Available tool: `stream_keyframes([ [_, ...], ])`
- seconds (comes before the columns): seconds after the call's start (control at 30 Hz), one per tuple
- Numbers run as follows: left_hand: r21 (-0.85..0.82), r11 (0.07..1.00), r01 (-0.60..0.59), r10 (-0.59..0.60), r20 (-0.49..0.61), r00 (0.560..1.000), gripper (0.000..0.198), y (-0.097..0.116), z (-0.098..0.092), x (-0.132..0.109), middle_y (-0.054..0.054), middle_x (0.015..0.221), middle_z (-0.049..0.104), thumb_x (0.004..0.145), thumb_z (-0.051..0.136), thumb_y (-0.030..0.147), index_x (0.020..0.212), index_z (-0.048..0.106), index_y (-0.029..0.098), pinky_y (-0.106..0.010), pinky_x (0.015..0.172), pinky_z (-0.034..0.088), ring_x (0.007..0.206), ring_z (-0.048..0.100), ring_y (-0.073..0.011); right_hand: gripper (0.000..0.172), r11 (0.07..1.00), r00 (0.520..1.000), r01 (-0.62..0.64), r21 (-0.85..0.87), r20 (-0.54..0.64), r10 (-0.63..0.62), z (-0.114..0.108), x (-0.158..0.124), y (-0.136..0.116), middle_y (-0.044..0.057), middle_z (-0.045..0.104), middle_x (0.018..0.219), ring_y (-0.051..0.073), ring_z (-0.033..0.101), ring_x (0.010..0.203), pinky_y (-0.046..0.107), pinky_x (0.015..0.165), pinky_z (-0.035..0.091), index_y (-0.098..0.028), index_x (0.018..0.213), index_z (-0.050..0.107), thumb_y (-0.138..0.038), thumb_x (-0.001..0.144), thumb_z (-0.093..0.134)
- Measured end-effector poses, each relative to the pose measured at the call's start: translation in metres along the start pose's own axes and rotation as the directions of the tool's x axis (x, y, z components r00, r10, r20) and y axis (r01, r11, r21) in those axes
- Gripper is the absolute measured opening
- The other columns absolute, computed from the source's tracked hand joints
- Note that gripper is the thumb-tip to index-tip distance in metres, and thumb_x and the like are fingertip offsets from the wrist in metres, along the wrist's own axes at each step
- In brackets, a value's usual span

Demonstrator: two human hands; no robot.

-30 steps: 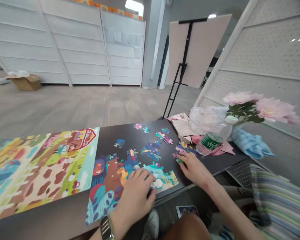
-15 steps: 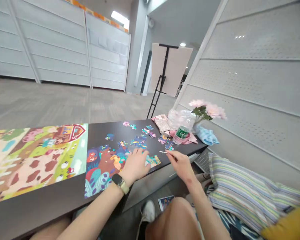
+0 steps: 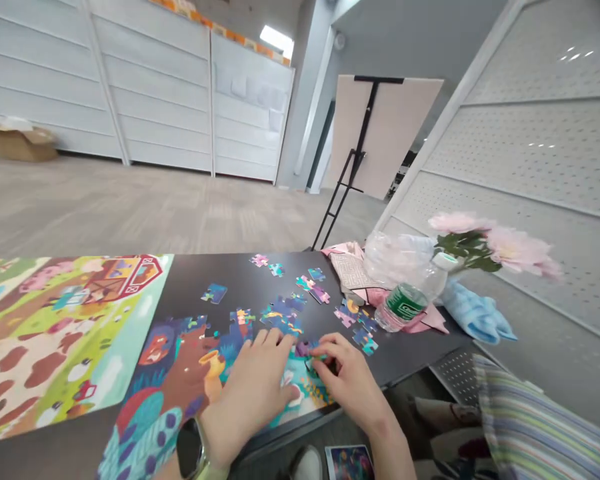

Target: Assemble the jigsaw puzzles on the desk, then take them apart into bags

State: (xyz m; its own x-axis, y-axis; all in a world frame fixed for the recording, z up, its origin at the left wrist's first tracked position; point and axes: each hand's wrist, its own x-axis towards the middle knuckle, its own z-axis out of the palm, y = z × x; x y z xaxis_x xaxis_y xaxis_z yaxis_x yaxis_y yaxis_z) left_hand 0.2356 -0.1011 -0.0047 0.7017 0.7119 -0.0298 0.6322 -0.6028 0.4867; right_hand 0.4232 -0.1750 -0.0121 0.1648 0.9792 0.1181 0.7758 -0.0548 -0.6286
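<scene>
- On the dark counter [image 3: 193, 277], along its near edge, lies the partly joined puzzle [image 3: 180, 373], showing a brown animal among blue and red plants.
- At its right end, the right hand [image 3: 347, 373] bends over the picture, thumb and fingers pinching a small puzzle piece [image 3: 313, 369] that they partly hide.
- Just left of it, the left hand [image 3: 255, 377] lies palm down on the puzzle, fingers released and stretched forward; a watch [image 3: 191, 447] circles that wrist.
- Beyond the hands, loose pieces [image 3: 283, 313] lie scattered, some joined in small clusters.
- To the right, a bottle [image 3: 406, 303] with a green label leans beside pink cloth [image 3: 435, 319], a clear plastic bag [image 3: 393, 260] and pink flowers [image 3: 515, 248].
- To the left, a farm picture [image 3: 75, 340] lies flat.
- Farther off, an easel [image 3: 363, 133] stands before white cabinets [image 3: 160, 100] and a column.
</scene>
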Motion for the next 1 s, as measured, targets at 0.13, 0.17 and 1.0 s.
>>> stream_keyframes([
  [0.13,-0.064,0.998,0.017,-0.016,0.012,1.000,0.060,-0.002,0.004,0.004,-0.008,0.126,0.056,0.077,0.063,0.030,0.135,0.050,0.030,-0.050,0.094,0.042,0.116,0.049,-0.0333,0.005,0.998,0.998,-0.056,-0.035,-0.017,0.055,0.005,0.005,0.002,0.001,0.060,0.087,0.016,0.058,0.077,0.028,0.071,0.045,-0.022,0.082,0.066,-0.022,0.082,0.061],
  [0.17,-0.071,0.997,0.023,-0.022,0.013,1.000,0.060,-0.004,0.005,0.005,-0.008,0.126,0.056,0.076,0.064,0.031,0.135,0.050,0.030,-0.050,0.094,0.042,0.115,0.049,-0.0334,0.004,0.997,0.998,-0.060,-0.041,-0.016,0.060,0.006,0.005,0.004,0.001,0.059,0.087,0.016,0.057,0.077,0.028,0.071,0.045,-0.022,0.081,0.064,-0.022,0.082,0.061],
  [1.0,0.002,0.997,-0.077,0.076,0.057,0.995,0.043,-0.041,-0.050,-0.006,-0.008,0.143,0.051,0.089,0.055,0.031,0.132,0.058,0.027,-0.050,0.110,0.038,0.134,0.043,-0.0318,0.027,0.999,0.986,-0.004,0.033,-0.164,0.010,0.009,0.005,0.024,0.005,0.066,0.091,0.022,0.059,0.090,0.036,0.082,0.045,-0.023,0.086,0.062,-0.023,0.093,0.035],
])
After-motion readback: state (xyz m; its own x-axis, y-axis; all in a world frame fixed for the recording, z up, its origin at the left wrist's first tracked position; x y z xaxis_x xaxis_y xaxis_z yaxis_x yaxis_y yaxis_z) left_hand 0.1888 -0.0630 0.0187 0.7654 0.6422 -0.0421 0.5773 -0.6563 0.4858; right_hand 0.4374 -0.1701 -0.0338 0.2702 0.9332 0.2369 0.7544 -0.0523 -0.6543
